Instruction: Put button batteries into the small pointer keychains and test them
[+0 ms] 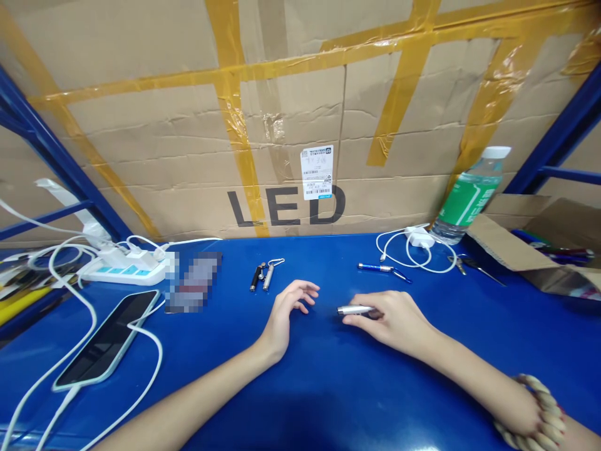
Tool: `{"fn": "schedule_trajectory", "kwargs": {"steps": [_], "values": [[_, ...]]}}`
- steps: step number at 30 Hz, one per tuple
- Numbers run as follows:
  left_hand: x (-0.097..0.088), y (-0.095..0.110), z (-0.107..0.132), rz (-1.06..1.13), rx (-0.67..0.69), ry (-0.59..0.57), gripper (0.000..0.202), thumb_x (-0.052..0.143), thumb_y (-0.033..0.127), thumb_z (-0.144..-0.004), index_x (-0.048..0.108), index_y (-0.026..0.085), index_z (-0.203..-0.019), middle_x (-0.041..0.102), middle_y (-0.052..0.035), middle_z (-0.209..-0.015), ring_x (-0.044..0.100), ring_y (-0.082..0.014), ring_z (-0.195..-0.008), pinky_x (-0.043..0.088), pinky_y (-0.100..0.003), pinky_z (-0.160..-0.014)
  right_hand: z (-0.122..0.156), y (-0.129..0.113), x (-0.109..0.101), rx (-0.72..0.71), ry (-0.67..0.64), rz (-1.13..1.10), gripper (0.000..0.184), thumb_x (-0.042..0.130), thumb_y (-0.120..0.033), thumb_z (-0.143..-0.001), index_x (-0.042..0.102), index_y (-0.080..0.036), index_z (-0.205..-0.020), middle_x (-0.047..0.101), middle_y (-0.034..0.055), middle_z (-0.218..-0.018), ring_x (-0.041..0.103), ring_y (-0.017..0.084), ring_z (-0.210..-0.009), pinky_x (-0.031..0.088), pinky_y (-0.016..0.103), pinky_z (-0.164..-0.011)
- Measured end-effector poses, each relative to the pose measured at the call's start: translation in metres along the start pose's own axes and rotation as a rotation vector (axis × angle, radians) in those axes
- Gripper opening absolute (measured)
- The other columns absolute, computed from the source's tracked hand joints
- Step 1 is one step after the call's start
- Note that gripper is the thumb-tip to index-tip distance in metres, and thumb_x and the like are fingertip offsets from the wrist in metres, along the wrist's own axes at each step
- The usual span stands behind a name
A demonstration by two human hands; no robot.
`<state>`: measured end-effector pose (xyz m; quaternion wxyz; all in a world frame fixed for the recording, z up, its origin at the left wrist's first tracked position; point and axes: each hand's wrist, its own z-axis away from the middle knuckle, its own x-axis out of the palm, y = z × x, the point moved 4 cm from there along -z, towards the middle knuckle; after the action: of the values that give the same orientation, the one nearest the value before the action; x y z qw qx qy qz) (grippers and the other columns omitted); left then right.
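My right hand [394,318] is closed around a silver mini flashlight [353,310], a short metal tube whose end points left; the rest is hidden in my fingers. To its left my left hand [290,316] rests on its side on the blue table, fingers loosely curled and apart, holding nothing. Behind the left hand lie a black mini flashlight [256,277] and a silver one with a clip [269,275], side by side. A blue mini flashlight [373,267] with a clip lies beyond my right hand.
At left are a white power strip [129,270], a phone [107,338] on a white cable, and a blurred flat item [195,285]. At right stand a water bottle [472,197], a white charger [419,236], keys [460,266] and an open carton [511,250]. A taped cardboard box [291,125] walls the back.
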<state>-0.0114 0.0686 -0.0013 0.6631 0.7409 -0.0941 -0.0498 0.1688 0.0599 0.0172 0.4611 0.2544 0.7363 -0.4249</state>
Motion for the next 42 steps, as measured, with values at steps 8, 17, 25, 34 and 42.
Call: {"fn": "schedule_trajectory", "kwargs": {"steps": [8,17,25,34,42], "values": [[-0.001,-0.003,-0.002,0.016,-0.007,0.0,0.03,0.041,0.032,-0.078,0.063,0.013,-0.085,0.061,-0.0097,-0.088,0.054,-0.0207,-0.079,0.04,-0.027,-0.064,-0.002,0.003,-0.001,0.031,0.007,0.0,0.031,0.049,-0.053,-0.082,0.067,-0.027,-0.079,0.066,-0.0027,-0.059,0.061,0.014,-0.056,0.03,0.021,-0.049],[-0.002,-0.003,-0.004,0.047,-0.033,0.0,0.029,0.041,0.032,-0.078,0.062,0.013,-0.086,0.06,-0.0101,-0.089,0.054,-0.0208,-0.08,0.041,-0.027,-0.064,-0.001,0.002,-0.001,0.021,-0.033,-0.038,0.023,0.049,-0.046,-0.084,0.065,-0.029,-0.088,0.07,-0.0038,-0.073,0.064,0.014,-0.064,0.035,0.021,-0.053],[0.001,0.002,-0.001,-0.004,-0.026,0.004,0.03,0.04,0.031,-0.079,0.061,0.013,-0.087,0.06,-0.0091,-0.088,0.054,-0.0197,-0.081,0.041,-0.027,-0.065,-0.002,0.003,-0.001,0.014,-0.027,-0.015,0.029,0.046,-0.048,-0.085,0.066,-0.028,-0.087,0.067,-0.003,-0.061,0.063,0.015,-0.058,0.034,0.021,-0.05],[0.004,0.004,-0.001,-0.347,0.05,0.03,0.019,0.055,0.02,-0.075,0.062,0.018,-0.093,0.063,-0.0049,-0.089,0.057,-0.0154,-0.079,0.042,-0.024,-0.068,0.0,-0.002,0.007,-0.167,-0.084,-0.068,0.033,0.033,-0.031,-0.093,0.052,-0.029,-0.12,0.061,0.0028,-0.114,0.059,0.019,-0.099,0.045,0.031,-0.082],[0.01,0.005,0.003,-0.683,0.162,-0.141,0.024,0.05,0.013,-0.079,0.071,0.025,-0.074,0.065,-0.0024,-0.107,0.054,-0.0213,-0.104,0.034,-0.039,-0.095,-0.002,0.004,0.007,-0.191,0.007,-0.052,0.03,0.04,-0.024,-0.091,0.052,-0.027,-0.118,0.055,0.0061,-0.114,0.051,0.02,-0.106,0.042,0.039,-0.09]]}}
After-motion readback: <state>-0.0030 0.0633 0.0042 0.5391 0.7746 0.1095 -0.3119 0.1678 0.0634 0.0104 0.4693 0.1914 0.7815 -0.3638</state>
